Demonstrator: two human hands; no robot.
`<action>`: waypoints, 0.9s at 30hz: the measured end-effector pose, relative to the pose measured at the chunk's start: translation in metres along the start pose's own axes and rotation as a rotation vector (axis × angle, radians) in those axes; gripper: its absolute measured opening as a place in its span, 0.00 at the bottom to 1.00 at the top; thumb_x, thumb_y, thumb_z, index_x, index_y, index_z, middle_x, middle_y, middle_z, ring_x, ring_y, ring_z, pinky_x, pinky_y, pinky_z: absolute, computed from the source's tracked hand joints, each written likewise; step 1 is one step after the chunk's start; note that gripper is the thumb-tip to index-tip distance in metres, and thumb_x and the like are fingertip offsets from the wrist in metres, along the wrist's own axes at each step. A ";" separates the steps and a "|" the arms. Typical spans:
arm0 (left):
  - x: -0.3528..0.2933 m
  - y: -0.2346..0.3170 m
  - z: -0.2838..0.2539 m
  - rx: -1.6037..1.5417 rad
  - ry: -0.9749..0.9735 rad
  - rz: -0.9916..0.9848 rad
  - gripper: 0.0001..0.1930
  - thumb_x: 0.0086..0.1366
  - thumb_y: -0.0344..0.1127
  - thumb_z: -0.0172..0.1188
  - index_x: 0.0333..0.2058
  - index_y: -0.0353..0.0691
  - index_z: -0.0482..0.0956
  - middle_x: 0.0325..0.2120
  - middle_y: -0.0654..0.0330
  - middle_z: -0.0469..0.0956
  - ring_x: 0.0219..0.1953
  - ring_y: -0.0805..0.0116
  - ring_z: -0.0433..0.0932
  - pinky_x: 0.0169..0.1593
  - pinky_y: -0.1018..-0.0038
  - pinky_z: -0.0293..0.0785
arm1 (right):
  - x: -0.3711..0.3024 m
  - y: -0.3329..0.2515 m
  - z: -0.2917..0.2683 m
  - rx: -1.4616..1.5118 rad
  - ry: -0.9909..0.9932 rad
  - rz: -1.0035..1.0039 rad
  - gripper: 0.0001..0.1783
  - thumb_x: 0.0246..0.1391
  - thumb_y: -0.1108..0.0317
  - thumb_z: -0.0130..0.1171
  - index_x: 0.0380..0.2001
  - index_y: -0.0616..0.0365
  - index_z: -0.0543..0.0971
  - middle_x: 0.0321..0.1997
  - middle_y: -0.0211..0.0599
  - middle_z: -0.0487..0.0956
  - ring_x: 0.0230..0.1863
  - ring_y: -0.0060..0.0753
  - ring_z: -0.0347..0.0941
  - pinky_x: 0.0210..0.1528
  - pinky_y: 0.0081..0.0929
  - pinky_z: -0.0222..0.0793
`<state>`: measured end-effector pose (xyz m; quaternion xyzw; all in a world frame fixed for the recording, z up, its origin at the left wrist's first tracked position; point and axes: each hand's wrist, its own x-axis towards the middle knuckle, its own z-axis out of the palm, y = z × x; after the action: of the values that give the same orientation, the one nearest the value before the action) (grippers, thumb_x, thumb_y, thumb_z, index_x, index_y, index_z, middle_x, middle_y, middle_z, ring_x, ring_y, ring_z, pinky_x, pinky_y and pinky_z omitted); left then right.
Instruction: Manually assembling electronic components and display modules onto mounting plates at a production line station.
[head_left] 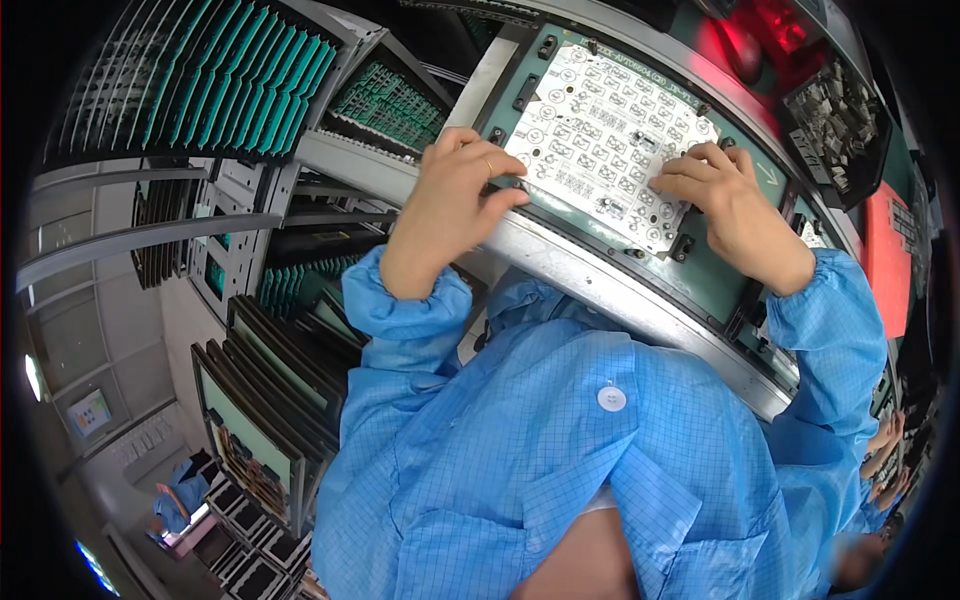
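Observation:
A white circuit board point(600, 140), patterned with rings and small parts, lies flat in a dark green fixture point(690, 280) with black clips round its border. My left hand point(455, 205), wearing a ring, is at the board's left edge. Its thumb and index finger are parted, on either side of a small black clip point(520, 184); whether they press on it cannot be made out. My right hand point(728, 205) reaches over the board's right side, fingers bent and apart, fingertips at its surface. The right thumb is mostly hidden.
Metal rails point(580, 285) border the fixture. Racks of green boards point(240, 80) stand at the left, with several upright framed panels point(255, 400) below. To the right are a black bin of small parts point(832, 115), a red sheet point(885, 260) and red-lit items. Other people work farther off.

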<state>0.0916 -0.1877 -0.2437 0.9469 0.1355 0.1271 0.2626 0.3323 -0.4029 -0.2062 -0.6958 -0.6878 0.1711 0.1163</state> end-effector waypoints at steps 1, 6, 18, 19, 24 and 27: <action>-0.001 0.004 0.005 -0.004 0.037 0.017 0.09 0.57 0.34 0.67 0.37 0.42 0.84 0.37 0.63 0.81 0.49 0.57 0.70 0.55 0.63 0.65 | -0.005 0.001 0.005 -0.027 0.021 0.011 0.34 0.32 0.92 0.47 0.47 0.62 0.81 0.53 0.41 0.78 0.57 0.44 0.69 0.62 0.42 0.56; -0.008 0.009 0.025 0.180 0.172 0.089 0.06 0.57 0.34 0.68 0.33 0.42 0.84 0.35 0.63 0.81 0.48 0.58 0.72 0.52 0.62 0.66 | -0.001 0.000 0.010 -0.052 0.020 0.013 0.35 0.31 0.91 0.48 0.48 0.62 0.81 0.55 0.42 0.78 0.58 0.45 0.69 0.62 0.41 0.57; 0.014 0.058 0.044 -0.149 0.103 0.241 0.10 0.52 0.32 0.71 0.34 0.40 0.82 0.40 0.57 0.74 0.49 0.52 0.69 0.53 0.60 0.66 | -0.062 -0.054 -0.032 0.066 0.245 0.248 0.32 0.50 0.86 0.51 0.60 0.59 0.72 0.59 0.44 0.74 0.62 0.50 0.66 0.63 0.40 0.59; 0.018 0.065 0.052 -0.195 0.044 0.267 0.09 0.52 0.30 0.70 0.33 0.39 0.82 0.39 0.57 0.74 0.48 0.53 0.70 0.51 0.61 0.68 | -0.071 -0.054 -0.033 0.102 0.261 0.288 0.31 0.51 0.86 0.51 0.60 0.59 0.73 0.59 0.45 0.74 0.61 0.49 0.66 0.63 0.39 0.59; 0.027 0.066 0.068 -0.272 -0.114 0.374 0.11 0.47 0.23 0.70 0.32 0.36 0.83 0.34 0.57 0.77 0.44 0.53 0.72 0.46 0.63 0.73 | -0.109 -0.050 -0.018 0.221 0.285 0.419 0.26 0.51 0.86 0.52 0.56 0.61 0.75 0.52 0.45 0.76 0.59 0.49 0.67 0.63 0.42 0.59; 0.034 0.066 0.069 -0.144 -0.137 0.522 0.13 0.45 0.22 0.68 0.33 0.37 0.82 0.38 0.60 0.79 0.47 0.55 0.74 0.49 0.65 0.74 | -0.132 -0.040 -0.023 0.200 0.263 0.469 0.24 0.52 0.84 0.53 0.55 0.61 0.75 0.51 0.46 0.77 0.56 0.50 0.69 0.61 0.42 0.63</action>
<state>0.1570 -0.2629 -0.2604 0.9350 -0.1405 0.1354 0.2961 0.3053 -0.5318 -0.1591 -0.8371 -0.4669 0.1685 0.2298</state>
